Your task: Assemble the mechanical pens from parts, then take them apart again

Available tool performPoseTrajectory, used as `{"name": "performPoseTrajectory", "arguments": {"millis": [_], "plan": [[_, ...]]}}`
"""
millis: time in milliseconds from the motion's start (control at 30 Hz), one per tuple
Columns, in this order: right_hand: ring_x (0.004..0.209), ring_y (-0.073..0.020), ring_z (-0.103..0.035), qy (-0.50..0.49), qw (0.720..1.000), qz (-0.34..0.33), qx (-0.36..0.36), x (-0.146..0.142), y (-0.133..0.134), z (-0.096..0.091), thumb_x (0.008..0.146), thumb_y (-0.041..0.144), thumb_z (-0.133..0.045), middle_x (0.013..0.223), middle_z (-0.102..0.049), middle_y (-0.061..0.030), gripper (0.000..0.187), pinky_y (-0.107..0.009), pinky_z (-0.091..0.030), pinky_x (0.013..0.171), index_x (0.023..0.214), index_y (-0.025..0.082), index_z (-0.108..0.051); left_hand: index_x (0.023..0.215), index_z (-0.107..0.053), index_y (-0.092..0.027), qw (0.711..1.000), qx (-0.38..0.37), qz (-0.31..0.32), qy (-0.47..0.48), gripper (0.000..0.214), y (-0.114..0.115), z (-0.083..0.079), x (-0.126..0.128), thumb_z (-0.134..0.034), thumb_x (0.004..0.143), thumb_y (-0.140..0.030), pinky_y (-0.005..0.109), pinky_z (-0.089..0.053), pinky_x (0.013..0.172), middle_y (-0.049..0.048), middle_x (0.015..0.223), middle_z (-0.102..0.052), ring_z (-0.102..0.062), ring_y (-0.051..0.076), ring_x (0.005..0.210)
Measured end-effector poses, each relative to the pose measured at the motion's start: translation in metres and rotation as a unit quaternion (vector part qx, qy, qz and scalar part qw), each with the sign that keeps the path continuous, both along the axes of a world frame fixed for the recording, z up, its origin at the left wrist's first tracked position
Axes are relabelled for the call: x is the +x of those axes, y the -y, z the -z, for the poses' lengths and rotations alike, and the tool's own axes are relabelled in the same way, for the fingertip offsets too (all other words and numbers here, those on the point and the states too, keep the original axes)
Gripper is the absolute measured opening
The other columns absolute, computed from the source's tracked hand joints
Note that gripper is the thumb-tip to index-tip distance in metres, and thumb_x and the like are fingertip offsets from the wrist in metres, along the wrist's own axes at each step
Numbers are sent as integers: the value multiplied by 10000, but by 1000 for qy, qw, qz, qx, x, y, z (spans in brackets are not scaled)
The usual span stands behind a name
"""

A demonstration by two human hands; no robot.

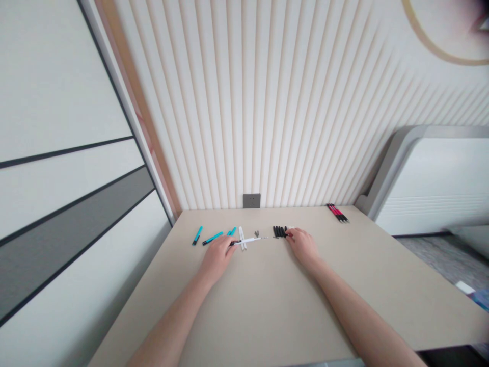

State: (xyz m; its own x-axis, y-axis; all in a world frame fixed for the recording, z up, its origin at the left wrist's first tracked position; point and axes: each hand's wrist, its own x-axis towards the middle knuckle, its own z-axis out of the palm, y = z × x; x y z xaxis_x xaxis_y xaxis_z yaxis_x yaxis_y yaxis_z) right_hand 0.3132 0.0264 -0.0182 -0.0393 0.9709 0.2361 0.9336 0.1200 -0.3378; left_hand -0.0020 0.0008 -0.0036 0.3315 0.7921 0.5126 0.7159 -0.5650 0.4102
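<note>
My left hand point(218, 253) rests on the beige table point(267, 295) with its fingers closed on a white pen point(248, 240) that points right. A second white pen part point(241, 235) lies crossed under it. My right hand point(303, 243) reaches to a row of black pen parts point(279, 231), its fingertips pinched at the right end of the row; what it grips there I cannot make out. Between the hands lie small grey bits point(256, 233).
Teal pens point(212, 237) lie left of my left hand, one further out point(197, 235). Red and black pens point(337, 212) sit at the far right by the wall. A grey wall socket point(251, 200) is above the table's back edge. A white cabinet point(435, 183) stands right.
</note>
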Motion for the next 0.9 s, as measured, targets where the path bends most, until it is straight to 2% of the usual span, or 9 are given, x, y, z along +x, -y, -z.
{"name": "performPoseTrajectory", "arguments": {"millis": [133, 667, 800, 900], "plan": [[973, -213, -639, -2, 1000, -2, -2, 1, -1, 1, 914, 164, -474, 1027, -707, -69, 263, -281, -417, 826, 1041, 220, -698, 981, -625, -217, 1000, -1, 4, -1, 121, 0, -1, 0, -517, 936, -248, 376, -490, 853, 41, 938, -677, -632, 224, 922], [898, -193, -629, -37, 999, -9, 13, -1, -3, 2, 889, 181, -518, 950, -693, -50, 196, -273, -421, 789, 957, 220, -699, 984, -625, -218, 1000, -18, 5, -10, 116, 1, -1, 1, -522, 935, -240, 376, -484, 851, 43, 945, -678, -632, 227, 926], [872, -192, -632, -64, 996, 11, 53, 3, -4, 3, 888, 177, -482, 987, -690, -66, 259, -284, -437, 793, 1032, 208, -694, 989, -626, -220, 1000, -16, 5, -6, 120, 2, -2, 1, -523, 933, -247, 379, -486, 851, 42, 953, -681, -633, 229, 930], [862, -194, -627, -122, 987, 5, 99, 6, -4, -1, 900, 212, -450, 1045, -677, -88, 305, -306, -451, 819, 1092, 186, -687, 985, -633, -221, 1000, -9, -3, 2, 126, 2, -3, 1, -524, 929, -253, 379, -489, 850, 46, 948, -687, -635, 229, 923]]}}
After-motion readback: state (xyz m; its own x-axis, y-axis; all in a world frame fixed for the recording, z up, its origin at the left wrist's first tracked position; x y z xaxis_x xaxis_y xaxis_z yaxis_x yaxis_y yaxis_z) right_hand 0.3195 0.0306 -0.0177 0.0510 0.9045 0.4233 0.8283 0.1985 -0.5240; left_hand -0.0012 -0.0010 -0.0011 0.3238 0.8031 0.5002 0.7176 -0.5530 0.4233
